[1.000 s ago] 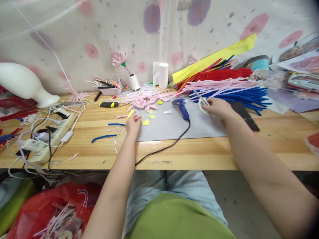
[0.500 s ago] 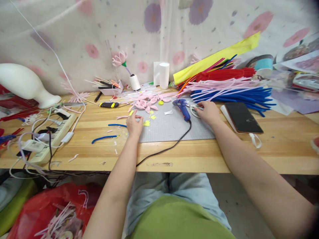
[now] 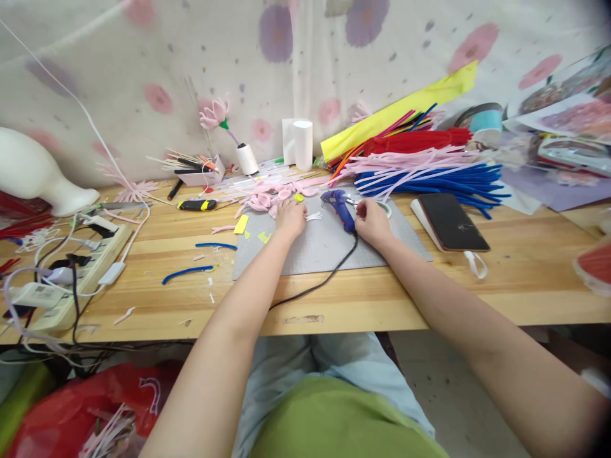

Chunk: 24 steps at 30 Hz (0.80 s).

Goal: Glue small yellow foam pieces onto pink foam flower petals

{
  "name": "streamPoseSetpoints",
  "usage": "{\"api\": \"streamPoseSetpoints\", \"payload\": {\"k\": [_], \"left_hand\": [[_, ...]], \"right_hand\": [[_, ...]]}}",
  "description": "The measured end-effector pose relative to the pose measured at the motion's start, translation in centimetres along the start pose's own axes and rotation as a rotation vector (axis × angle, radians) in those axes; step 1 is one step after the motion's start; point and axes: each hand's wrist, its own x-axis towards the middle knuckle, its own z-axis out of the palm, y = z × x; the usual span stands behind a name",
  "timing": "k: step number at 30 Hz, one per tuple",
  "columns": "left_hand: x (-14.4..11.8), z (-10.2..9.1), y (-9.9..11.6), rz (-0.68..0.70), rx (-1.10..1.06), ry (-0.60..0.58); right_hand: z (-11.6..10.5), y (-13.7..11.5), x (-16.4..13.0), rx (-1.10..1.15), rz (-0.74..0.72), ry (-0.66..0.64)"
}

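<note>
My left hand [image 3: 290, 219] rests palm down on the grey cutting mat [image 3: 315, 257], its fingers stretched over the near side of the pink fuzzy petals [image 3: 261, 202]. White short strips [image 3: 314, 217] lie just right of its fingertips. My right hand [image 3: 372, 221] is curled right beside the blue glue gun [image 3: 342, 208], and what its fingers pinch, if anything, is hidden. Scissors [image 3: 352, 202] show partly behind that hand, with a pale ring [image 3: 384, 208] on its far side. Yellow scraps [image 3: 263, 237] and a yellow piece [image 3: 241, 224] lie left of my left hand.
Bundles of blue pipe cleaners [image 3: 429, 181] and pink ones [image 3: 410, 162] lie back right. A phone [image 3: 453, 221] sits right. A utility knife [image 3: 196, 205], blue stems [image 3: 186, 272] and a power strip [image 3: 86, 277] are left. The glue gun's cord [image 3: 324, 283] crosses the mat.
My left hand has moved right, away from the yellow pieces toward the white strips. My right hand has shifted left, closer to the glue gun. The view has turned slightly right.
</note>
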Motion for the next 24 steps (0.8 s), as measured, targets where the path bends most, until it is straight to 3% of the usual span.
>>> {"api": "streamPoseSetpoints", "payload": {"k": [4,9,15,20,24], "left_hand": [[1.2,1.2,-0.2,0.001,0.01,-0.046],[1.1,2.0,-0.3,-0.008,-0.015,-0.007],[0.0,0.5,-0.9,-0.07,-0.021,0.061],[-2.6,-2.0,-2.2,-0.091,0.039,0.147],[-5.0,-2.6,-2.3,-0.113,0.025,0.177]], "right_hand": [[-0.4,0.1,-0.2,0.008,-0.005,-0.009],[-0.3,0.1,-0.2,0.044,0.021,0.007],[-1.5,0.1,-0.2,-0.008,0.026,0.04],[-3.1,-2.3,-1.8,-0.138,-0.201,-0.023],[-0.8,-6.1,-2.9,0.033,-0.364,-0.222]]}}
